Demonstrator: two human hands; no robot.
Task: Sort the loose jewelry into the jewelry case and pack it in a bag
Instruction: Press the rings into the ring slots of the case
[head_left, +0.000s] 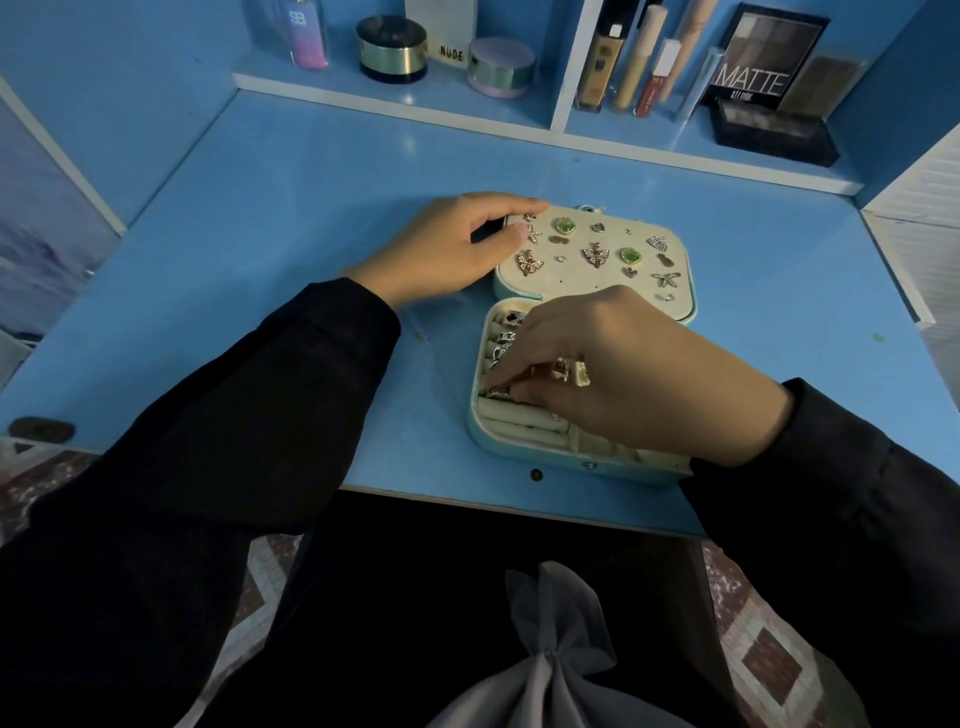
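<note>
The jewelry case (524, 457) lies open on the blue surface (260, 234), its tray under the right hand (623, 364) and its lid (592, 306) just beyond that hand's knuckles. The right hand pinches a small ring (498, 391) with thumb and fingertips against the cream rolls. The left hand (441, 249) curls over the lid's far left corner, thumb beside the pinned earrings (596, 255). A grey bag (550, 665) lies nearer the person than both hands.
</note>
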